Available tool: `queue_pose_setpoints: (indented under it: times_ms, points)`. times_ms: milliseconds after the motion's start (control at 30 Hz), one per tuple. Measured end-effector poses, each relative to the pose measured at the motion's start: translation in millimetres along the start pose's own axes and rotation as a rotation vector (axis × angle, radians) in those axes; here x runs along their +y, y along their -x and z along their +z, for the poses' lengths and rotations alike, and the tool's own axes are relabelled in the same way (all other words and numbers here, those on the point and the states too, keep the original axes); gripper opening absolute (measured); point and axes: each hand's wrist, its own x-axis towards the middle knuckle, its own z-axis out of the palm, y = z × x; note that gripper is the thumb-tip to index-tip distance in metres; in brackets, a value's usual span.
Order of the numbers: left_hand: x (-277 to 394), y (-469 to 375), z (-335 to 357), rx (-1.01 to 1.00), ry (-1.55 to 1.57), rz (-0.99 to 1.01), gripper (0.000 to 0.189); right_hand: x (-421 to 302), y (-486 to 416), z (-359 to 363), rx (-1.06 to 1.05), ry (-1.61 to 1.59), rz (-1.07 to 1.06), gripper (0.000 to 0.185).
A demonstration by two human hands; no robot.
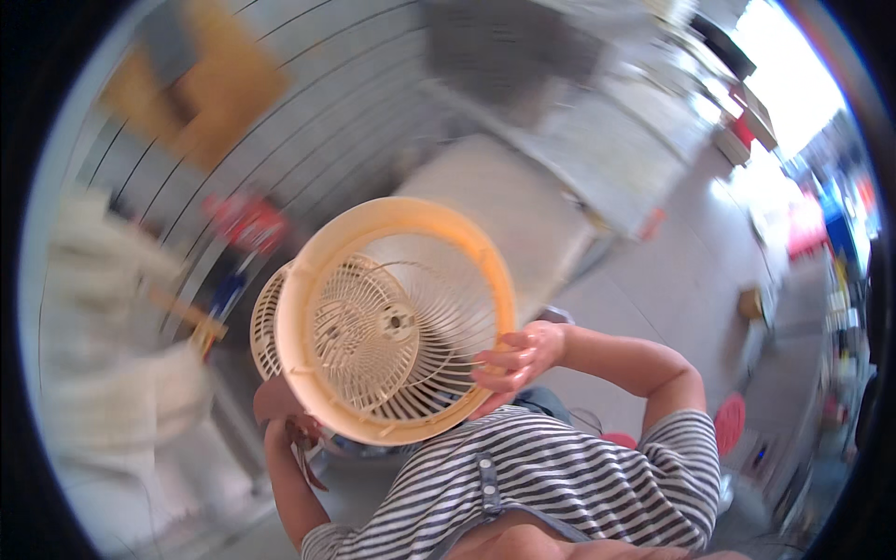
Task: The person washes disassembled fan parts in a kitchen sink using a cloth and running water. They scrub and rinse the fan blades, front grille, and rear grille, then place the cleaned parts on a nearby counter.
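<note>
A cream plastic fan-type grille with curved ribs and a deep round rim is held up at the middle, tilted. My right hand grips its right side, fingers over the rim. Through it shows a round slotted part with a central hub. A slotted cream edge juts out behind the rim at left; whether it is a separate part I cannot tell. My left hand is at the lower left, partly hidden by the rim, with a thin brown piece at it and strips hanging down.
Beyond the grille stands a pale table or board, with another light surface behind. Blurred pale material and a red item lie left. Grey floor spreads right, with a small box and a grey bench bearing goods.
</note>
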Motion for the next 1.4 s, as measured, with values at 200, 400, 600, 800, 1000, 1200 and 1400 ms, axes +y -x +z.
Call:
queue_pose_setpoints:
  times_ms: [200, 400, 600, 800, 1000, 1200, 1400]
  points:
    - [78.3, 9.9, 179.0, -0.43, -0.013, 0.034, 0.032, -88.8, 82.0, -164.3, -0.147, 0.247, 0.195, 0.061]
    - [130.9, 122.0, 424.6, -0.766, -0.103, -0.051, 0.032, -212.3, 147.3, -388.0, -0.529, 0.536, 0.557, 0.063]
    - [155.1, 245.5, 670.2, -1.055, -0.163, -0.142, 0.032, -303.2, 201.9, -517.2, -0.757, 0.684, 0.855, 0.059]
    - [210.2, 310.4, 870.6, -1.281, -0.157, -0.206, 0.033, -266.1, 277.0, -585.5, -0.88, 0.847, 0.911, 0.051]
    - [311.9, 370.6, 1019.7, -1.461, -0.311, -0.182, 0.036, -202.6, 362.9, -638.1, -0.918, 0.99, 1.063, 0.044]
    - [440.2, 457.2, 1122.5, -1.492, -0.324, -0.051, 0.035, -154.3, 451.6, -697.6, -0.935, 1.014, 1.213, 0.045]
    - [556.7, 505.0, 1241.8, -1.433, -0.31, 0.042, 0.035, -126.3, 588.6, -770.9, -0.938, 1.0, 1.346, 0.049]
